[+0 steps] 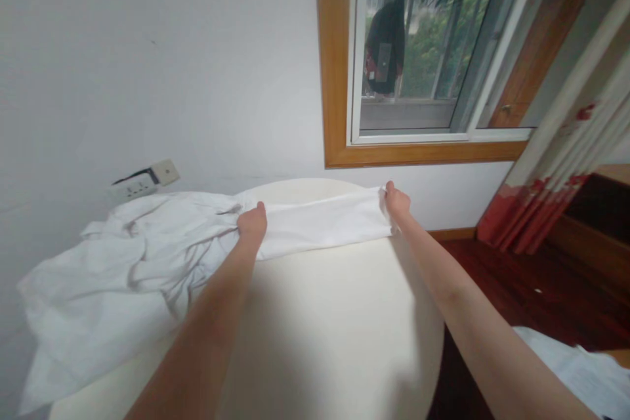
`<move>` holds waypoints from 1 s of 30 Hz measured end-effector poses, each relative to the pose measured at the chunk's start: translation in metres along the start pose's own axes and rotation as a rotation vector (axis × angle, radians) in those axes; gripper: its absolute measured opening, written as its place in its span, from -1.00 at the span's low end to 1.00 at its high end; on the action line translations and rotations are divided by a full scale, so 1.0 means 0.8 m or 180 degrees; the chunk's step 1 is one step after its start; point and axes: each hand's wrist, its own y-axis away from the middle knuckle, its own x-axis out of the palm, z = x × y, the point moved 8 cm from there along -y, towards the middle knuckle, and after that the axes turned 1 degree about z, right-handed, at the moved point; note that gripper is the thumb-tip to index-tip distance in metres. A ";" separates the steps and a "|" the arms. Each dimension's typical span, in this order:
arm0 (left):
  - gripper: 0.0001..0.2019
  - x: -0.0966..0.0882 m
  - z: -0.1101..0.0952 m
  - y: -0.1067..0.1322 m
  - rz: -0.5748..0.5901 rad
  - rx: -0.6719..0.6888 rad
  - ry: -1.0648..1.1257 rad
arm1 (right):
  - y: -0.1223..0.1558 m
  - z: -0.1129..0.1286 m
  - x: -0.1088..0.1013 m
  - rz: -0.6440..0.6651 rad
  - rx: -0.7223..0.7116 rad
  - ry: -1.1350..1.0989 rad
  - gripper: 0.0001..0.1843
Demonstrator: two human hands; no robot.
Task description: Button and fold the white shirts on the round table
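— The room?
— A round cream table (344, 341) is standing against a white wall, under a wood-framed window (335, 79); a red-patterned curtain (556, 177) is hanging at right.
— The hands?
— The left hand (252, 223) is clenching the white shirt (123, 262) lying across the table's far side; the right hand (396, 202) is pinching the sleeve (325, 223) by its end.
— Anything unclear?
— Crumpled folds are hiding the shirt's shape; the wall socket (142, 182) markings are too small to read.

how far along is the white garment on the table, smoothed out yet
Partly. Done: one stretch of the white garment lies flat on the round table. In hand: the left hand and the right hand grip that stretch's two ends, pulling it taut. Left: the bulk, at the left by the wall, is crumpled and hangs over the table's edge.
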 end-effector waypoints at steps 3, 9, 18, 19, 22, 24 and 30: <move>-0.60 0.032 0.014 -0.002 -0.0011 -0.0218 0.0011 | -0.005 0.000 0.036 0.0236 -0.0244 0.0333 -0.63; -0.61 0.044 0.020 -0.001 -0.0075 -0.0303 0.0194 | -0.020 -0.021 0.058 0.0284 -0.0208 0.0153 -0.55; -0.60 0.037 0.019 0.007 -0.0266 -0.0437 0.0281 | 0.008 -0.095 0.053 0.0973 0.0440 -0.2692 -0.31; -0.61 0.036 0.019 0.008 -0.0282 -0.0448 0.0284 | 0.017 -0.093 0.053 0.1099 0.0355 -0.2727 -0.34; -0.61 0.035 0.018 0.008 -0.0327 -0.0454 0.0272 | 0.043 -0.071 0.042 0.1329 -0.0186 -0.3051 -0.44; -0.61 0.035 0.018 0.008 -0.0321 -0.0455 0.0257 | 0.055 -0.051 0.031 0.1417 -0.0592 -0.3482 -0.48; -0.60 0.035 0.018 0.009 -0.0301 -0.0488 0.0282 | 0.049 -0.043 0.025 0.0521 -0.0765 -0.3447 -0.53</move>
